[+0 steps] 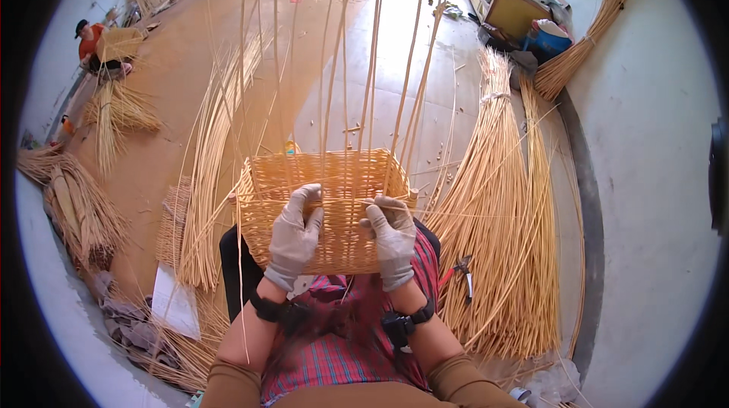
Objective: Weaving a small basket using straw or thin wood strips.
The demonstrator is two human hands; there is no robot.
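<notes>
A half-woven wicker basket [345, 245] rests on my lap, tall upright stakes [372, 66] rising from its walls. Both my hands wear pale work gloves and are at its near rim. My left hand [295, 233] is closed at the rim on the left, thumb and fingers around the weave by a stake. To the right, my right hand [391, 237] pinches a thin wicker strand [433, 210] that trails off to the right. The fingertips of both hands partly hide the weave they touch.
Large bundles of wicker rods [493, 241] lie on the floor to the right, with red-handled pruning shears [459, 275] on them. More rods [209, 180] lie at left beside a white sheet [175, 302]. A seated person [95, 47] works far left. Boxes [516, 17] stand at the back right.
</notes>
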